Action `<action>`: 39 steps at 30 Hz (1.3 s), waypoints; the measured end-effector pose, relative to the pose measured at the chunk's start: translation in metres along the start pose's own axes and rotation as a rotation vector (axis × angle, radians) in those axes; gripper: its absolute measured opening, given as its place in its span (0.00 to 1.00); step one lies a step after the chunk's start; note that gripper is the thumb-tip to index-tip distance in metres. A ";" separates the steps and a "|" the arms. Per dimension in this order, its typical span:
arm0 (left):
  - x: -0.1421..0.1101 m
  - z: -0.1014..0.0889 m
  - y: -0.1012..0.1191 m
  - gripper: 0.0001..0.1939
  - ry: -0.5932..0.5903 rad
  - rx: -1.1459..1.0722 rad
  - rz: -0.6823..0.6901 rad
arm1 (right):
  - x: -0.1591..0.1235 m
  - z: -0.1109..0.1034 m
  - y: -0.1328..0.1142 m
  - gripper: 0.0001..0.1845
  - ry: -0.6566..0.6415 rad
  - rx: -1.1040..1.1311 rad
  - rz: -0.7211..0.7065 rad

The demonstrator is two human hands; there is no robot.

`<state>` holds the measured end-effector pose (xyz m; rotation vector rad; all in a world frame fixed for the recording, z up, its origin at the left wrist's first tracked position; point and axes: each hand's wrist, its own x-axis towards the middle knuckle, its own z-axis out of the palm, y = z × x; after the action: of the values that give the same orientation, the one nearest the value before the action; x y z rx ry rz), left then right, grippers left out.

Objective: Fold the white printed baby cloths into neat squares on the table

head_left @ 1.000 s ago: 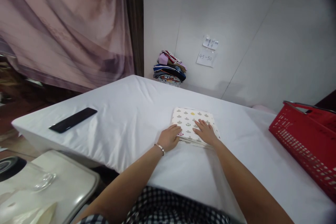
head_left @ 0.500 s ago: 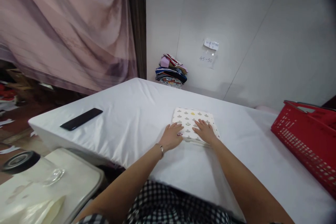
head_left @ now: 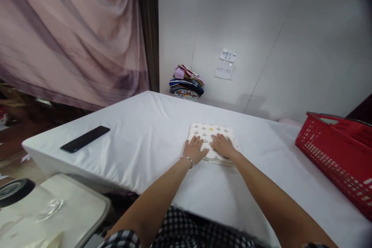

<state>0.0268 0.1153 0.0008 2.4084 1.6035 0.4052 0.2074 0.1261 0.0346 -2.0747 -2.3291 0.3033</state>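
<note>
A folded white cloth (head_left: 200,127) with a pattern of small grey shapes and one yellow one lies flat on the white-covered table (head_left: 139,131). My left hand (head_left: 195,150) rests on its near left part, palm down and fingers spread. On the right part of the cloth lies my right hand (head_left: 223,145), also flat with its fingers stretched out. Neither hand grips the fabric. The hands cover the middle and near part of the pattern, and a layered fold edge shows at the front.
A black flat slab (head_left: 85,138) lies on the table's left side. At the right stands a red plastic basket (head_left: 334,155). Stacked folded clothes (head_left: 186,83) sit by the wall beyond the table. A clear jar with a black lid (head_left: 17,192) lies on a pale surface at lower left.
My left hand has slid a little forward and inward over the cloth; my right hand has shifted slightly toward it. The camera view has tilted up and turned slightly right.
</note>
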 end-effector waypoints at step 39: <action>0.060 -0.004 -0.023 0.35 -0.056 -0.028 -0.124 | 0.076 0.010 0.012 0.36 0.041 -0.030 0.030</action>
<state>0.0279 0.1795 0.0030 2.2648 1.6994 0.3331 0.2090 0.2005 0.0142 -2.1100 -2.2961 0.2249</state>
